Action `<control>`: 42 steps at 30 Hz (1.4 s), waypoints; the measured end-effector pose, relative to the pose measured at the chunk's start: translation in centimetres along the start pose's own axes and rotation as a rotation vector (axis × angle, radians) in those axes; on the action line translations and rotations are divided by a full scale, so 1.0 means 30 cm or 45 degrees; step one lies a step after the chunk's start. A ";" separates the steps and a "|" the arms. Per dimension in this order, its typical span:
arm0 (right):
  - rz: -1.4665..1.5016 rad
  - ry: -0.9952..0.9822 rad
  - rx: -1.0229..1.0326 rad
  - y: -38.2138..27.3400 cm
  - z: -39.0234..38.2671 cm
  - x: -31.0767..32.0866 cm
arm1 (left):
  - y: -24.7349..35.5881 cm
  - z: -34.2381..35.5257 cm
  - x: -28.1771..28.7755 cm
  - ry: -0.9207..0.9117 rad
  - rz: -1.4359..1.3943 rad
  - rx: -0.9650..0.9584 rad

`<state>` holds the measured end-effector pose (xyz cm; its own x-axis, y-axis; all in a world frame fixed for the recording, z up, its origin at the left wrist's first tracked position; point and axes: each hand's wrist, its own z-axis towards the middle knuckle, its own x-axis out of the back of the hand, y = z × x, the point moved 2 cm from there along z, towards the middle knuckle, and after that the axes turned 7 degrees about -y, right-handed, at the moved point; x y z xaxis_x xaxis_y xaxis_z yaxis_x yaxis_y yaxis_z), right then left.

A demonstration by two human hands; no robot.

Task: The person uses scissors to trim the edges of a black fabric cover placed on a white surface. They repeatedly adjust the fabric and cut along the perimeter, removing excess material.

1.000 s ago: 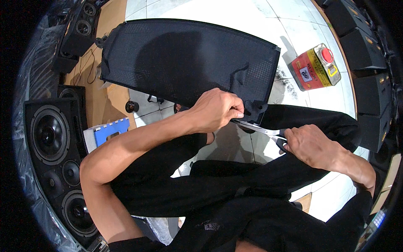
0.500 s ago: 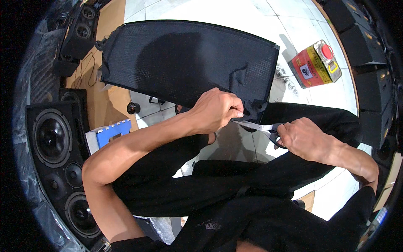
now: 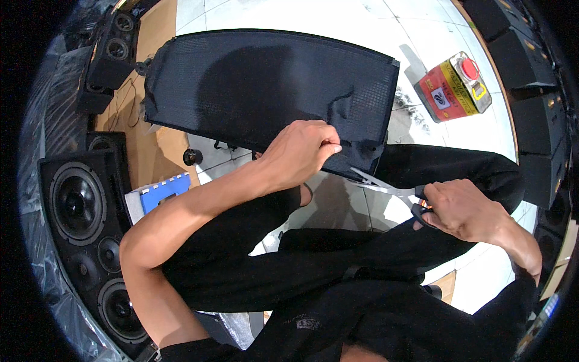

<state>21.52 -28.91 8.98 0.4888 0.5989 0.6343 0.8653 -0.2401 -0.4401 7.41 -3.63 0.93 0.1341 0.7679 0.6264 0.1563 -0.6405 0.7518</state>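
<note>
Over white tiles [image 3: 325, 17], the right hand [image 3: 461, 208] grips newly opened scissors [image 3: 397, 191]; the left hand [image 3: 306, 145] pinches closed, contents unclear.

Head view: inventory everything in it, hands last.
Mesh panel: 1, black, centre
Scissors: 1, silver and black, centre right
Metal can: 1, red and yellow, upper right
Loudspeakers: at least 3, black, left
Cabinets: at least 3, black, right
Notched piece: 1, blue and white, left
Round piece: 1, black, left
Sheet: 1, brown, left
Plastic film: 1, clear, far left
Tiled floor: 1, white, beneath
Clothing: count unclear, black, bottom
Left hand: 1, panel's near edge
Right hand: 1, on scissors
</note>
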 end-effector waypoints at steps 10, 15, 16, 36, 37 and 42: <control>0.561 0.744 -0.383 0.139 -0.082 -0.075 | 0.096 -0.032 0.003 0.044 0.394 -0.541; 0.676 0.867 -0.445 0.164 -0.058 -0.099 | 0.082 -0.026 -0.049 -0.154 0.492 -0.576; 0.684 0.854 -0.450 0.156 -0.054 -0.085 | 0.081 -0.023 -0.055 -0.158 0.491 -0.545; 0.615 0.739 -0.535 0.152 -0.042 -0.070 | 0.128 -0.014 -0.126 -0.232 0.598 -0.432; 0.668 0.711 -0.553 0.147 -0.046 -0.061 | 0.125 -0.012 -0.119 -0.230 0.586 -0.431; 0.499 0.769 -0.410 0.161 -0.049 -0.066 | 0.112 -0.024 -0.089 -0.198 0.708 -0.385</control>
<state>24.90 -32.39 6.53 0.6609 -0.0717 0.7470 0.5616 -0.6130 -0.5557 6.86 -7.84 1.94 0.2595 0.2982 0.9186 -0.2564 -0.8957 0.3632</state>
